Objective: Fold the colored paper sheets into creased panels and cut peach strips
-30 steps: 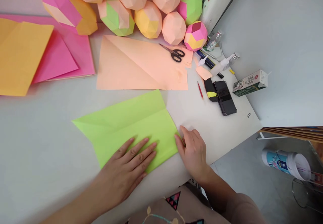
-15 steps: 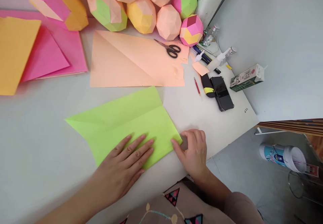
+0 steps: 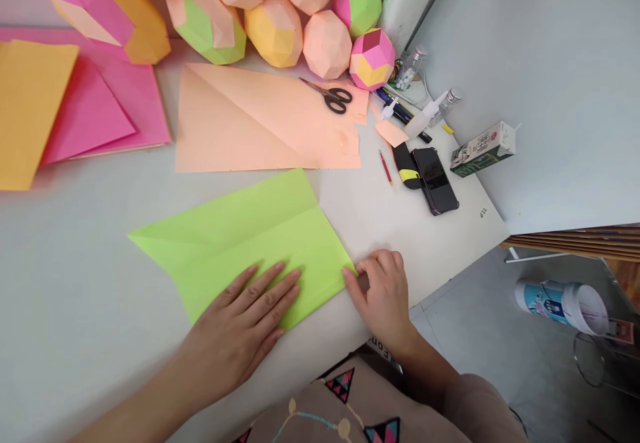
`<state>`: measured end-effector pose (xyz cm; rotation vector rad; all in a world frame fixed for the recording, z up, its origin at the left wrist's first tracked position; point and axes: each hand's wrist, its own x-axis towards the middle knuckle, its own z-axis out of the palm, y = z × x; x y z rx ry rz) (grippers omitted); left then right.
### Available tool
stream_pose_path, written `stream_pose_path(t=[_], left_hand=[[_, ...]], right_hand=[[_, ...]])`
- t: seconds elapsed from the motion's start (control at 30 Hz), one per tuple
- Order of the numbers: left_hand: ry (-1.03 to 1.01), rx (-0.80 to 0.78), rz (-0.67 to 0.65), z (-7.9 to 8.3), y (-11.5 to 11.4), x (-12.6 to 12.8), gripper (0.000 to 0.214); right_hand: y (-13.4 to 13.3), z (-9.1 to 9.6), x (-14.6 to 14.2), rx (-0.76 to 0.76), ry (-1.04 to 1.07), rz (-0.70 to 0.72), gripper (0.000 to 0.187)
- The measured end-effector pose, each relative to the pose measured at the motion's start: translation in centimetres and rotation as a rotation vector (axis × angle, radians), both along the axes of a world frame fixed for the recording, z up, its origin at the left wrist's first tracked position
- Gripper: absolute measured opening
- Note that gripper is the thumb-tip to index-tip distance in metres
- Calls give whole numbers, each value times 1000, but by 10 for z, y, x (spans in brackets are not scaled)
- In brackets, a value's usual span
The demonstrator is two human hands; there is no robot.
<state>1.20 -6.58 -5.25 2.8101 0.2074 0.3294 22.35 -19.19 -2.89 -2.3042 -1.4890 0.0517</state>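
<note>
A folded sheet of lime-green paper [image 3: 250, 230] lies on the white table, with a crease running across it and a pointed corner at its left. My left hand [image 3: 243, 326] rests flat on its near part, fingers stretched out. At the right corner of the sheet, my right hand [image 3: 379, 293] pinches the paper's edge between thumb and forefinger, the other fingers curled. Just beyond the green paper is a large peach sheet [image 3: 250, 130] with a diagonal crease and a cut right edge. Black-handled scissors [image 3: 336, 100] lie on the peach sheet.
Several faceted paper balls [image 3: 327, 43] line the back. Pink [image 3: 145, 110] and orange sheets [image 3: 35, 110] lie at the left. To the right are a red pencil [image 3: 385, 168], a phone [image 3: 435, 181], a glue bottle [image 3: 424, 116] and a drink carton [image 3: 483, 148]. A bucket [image 3: 563, 306] is on the floor.
My right thumb and forefinger have closed on the green paper's right corner. My left hand stays flat on the sheet. The whole view has shifted slightly.
</note>
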Motion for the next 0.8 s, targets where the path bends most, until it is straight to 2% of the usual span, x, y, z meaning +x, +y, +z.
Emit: stream_pose_path(t=[0.3, 0.8], left_hand=[[5, -4, 13, 1, -2, 0, 55], [-6, -3, 18, 1, -2, 0, 55]], right_hand=[[2, 1, 0, -56, -75, -5, 27], [0, -6, 7, 7, -58, -20, 21]])
